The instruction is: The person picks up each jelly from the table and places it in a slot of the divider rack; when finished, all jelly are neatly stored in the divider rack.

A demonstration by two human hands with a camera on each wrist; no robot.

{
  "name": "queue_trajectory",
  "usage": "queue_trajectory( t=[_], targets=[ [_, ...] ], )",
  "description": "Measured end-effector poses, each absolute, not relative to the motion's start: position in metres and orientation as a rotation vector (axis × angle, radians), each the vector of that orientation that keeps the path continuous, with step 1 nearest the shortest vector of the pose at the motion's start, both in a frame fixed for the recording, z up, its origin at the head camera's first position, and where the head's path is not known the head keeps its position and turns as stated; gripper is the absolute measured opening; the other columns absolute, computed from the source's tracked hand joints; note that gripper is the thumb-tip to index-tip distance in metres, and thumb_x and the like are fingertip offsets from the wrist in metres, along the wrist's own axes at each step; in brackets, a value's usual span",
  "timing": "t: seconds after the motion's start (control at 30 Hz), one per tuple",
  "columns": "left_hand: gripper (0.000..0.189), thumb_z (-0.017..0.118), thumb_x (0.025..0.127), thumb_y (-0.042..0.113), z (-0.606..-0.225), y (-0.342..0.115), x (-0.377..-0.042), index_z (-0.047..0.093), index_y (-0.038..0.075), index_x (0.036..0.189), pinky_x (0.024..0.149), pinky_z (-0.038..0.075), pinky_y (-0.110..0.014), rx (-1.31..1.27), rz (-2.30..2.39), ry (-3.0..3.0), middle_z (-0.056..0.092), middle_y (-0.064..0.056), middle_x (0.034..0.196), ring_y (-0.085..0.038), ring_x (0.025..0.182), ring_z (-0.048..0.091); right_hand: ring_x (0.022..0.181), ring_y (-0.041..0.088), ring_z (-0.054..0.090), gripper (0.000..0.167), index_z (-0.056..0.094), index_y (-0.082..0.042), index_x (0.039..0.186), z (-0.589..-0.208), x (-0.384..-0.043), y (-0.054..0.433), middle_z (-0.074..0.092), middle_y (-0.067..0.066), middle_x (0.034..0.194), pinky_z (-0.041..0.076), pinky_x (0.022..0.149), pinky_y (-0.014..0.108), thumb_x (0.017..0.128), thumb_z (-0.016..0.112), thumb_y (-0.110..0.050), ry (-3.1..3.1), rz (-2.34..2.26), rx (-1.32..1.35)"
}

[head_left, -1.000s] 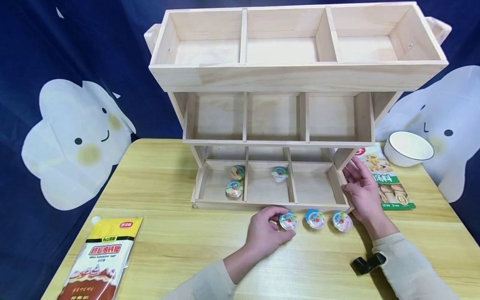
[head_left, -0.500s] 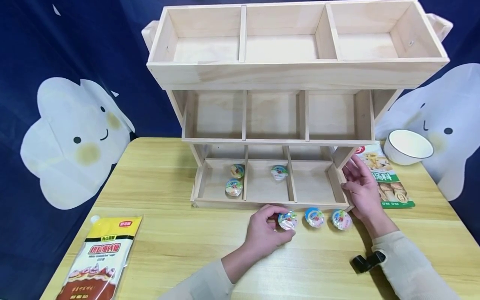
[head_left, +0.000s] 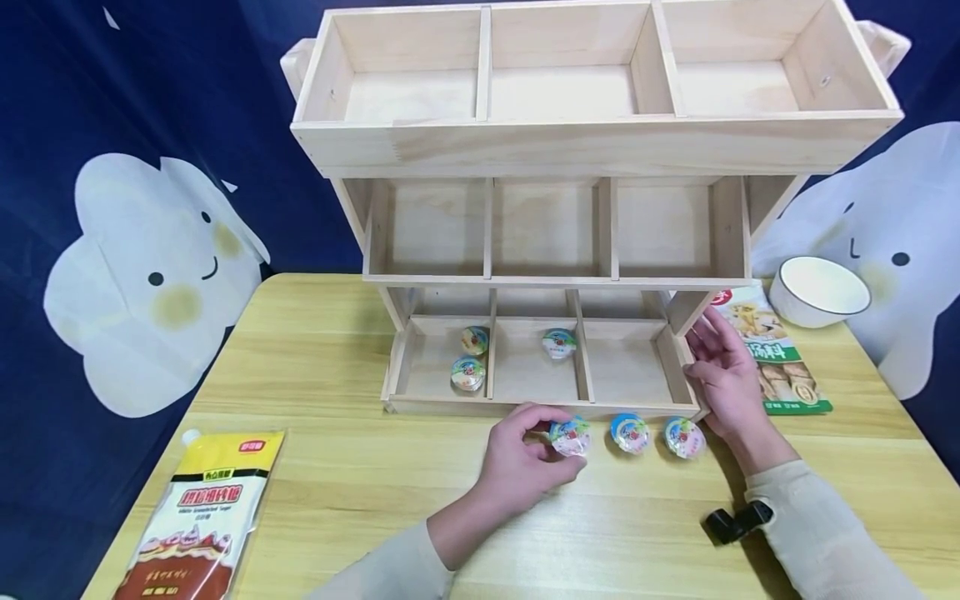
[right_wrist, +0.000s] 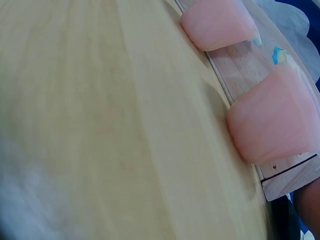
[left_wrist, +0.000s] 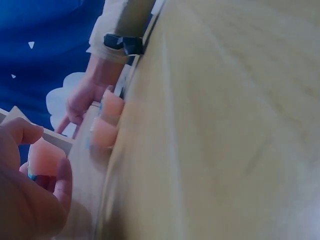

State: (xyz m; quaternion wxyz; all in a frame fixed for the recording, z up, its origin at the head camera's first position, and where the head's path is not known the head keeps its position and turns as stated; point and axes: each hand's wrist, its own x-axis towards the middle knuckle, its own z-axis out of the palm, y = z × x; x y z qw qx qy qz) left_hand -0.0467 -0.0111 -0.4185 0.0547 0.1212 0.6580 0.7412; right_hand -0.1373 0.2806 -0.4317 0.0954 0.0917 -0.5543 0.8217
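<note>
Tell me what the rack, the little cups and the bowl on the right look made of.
Rack: pale unfinished wood, by its visible grain and corner joints. Jelly cup in the left hand's grip: apparently translucent pink plastic with a glossy printed foil lid; the left wrist view shows its pink body. Bowl: smooth white with a dark rim, likely glazed ceramic, possibly enamel.

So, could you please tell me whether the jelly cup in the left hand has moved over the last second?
Yes, slightly: the jelly cup pinched by the left hand has tilted and shifted left, widening its gap to the middle cup on the table.
</note>
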Motion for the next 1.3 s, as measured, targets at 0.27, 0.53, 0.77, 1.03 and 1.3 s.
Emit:
queue_trajectory(
  t=[0.27, 0.53, 0.77, 1.03, 1.3],
  targets=[
    [0.044, 0.077, 0.068, -0.02, -0.403, -0.019, -0.058, 0.068, -0.004, 0.108, 0.073, 0.061, -0.037, 0.407, 2.31, 1.955, 0.059, -0.012, 0.108, -0.026, 0.092, 0.064, 0.133, 0.024, 0.045, 0.091, 0.042, -0.007, 0.151, -0.43, -0.137, 0.279, 0.052, 0.012, 0.143, 0.039, 0.107, 0.026, 0.072, 0.027, 0.036, -1.634, 2.452, 0.251],
    [0.044, 0.077, 0.068, -0.02, -0.396, -0.026, -0.078, 0.067, -0.006, 0.109, 0.076, 0.06, -0.038, 0.404, 2.349, 1.983, 0.059, -0.018, 0.111, -0.03, 0.092, 0.063, 0.132, 0.025, 0.047, 0.09, 0.042, -0.006, 0.15, -0.43, -0.137, 0.278, 0.053, 0.012, 0.141, 0.04, 0.107, 0.026, 0.072, 0.026, 0.036, -1.597, 2.468, 0.266],
    [0.045, 0.078, 0.067, -0.016, -0.396, -0.027, -0.094, 0.07, -0.002, 0.109, 0.075, 0.06, -0.037, 0.308, 2.311, 2.05, 0.061, -0.013, 0.109, -0.027, 0.087, 0.065, 0.131, 0.024, 0.047, 0.09, 0.042, -0.005, 0.151, -0.431, -0.138, 0.278, 0.052, 0.013, 0.142, 0.039, 0.108, 0.026, 0.072, 0.027, 0.036, -1.599, 2.466, 0.27],
    [0.042, 0.081, 0.068, -0.012, -0.397, -0.022, -0.108, 0.071, 0.0, 0.107, 0.073, 0.06, -0.033, 0.278, 2.266, 2.124, 0.063, -0.009, 0.106, -0.023, 0.085, 0.064, 0.133, 0.024, 0.047, 0.091, 0.041, -0.005, 0.151, -0.431, -0.139, 0.28, 0.052, 0.013, 0.144, 0.038, 0.109, 0.027, 0.071, 0.027, 0.036, -1.617, 2.446, 0.284],
    [0.043, 0.085, 0.066, -0.008, -0.396, -0.016, -0.125, 0.074, 0.008, 0.104, 0.069, 0.06, -0.032, 0.203, 2.112, 2.218, 0.064, -0.003, 0.107, -0.021, 0.087, 0.064, 0.133, 0.024, 0.047, 0.091, 0.041, -0.006, 0.151, -0.432, -0.138, 0.281, 0.051, 0.014, 0.145, 0.037, 0.109, 0.027, 0.071, 0.027, 0.036, -1.628, 2.445, 0.273]
  ],
)
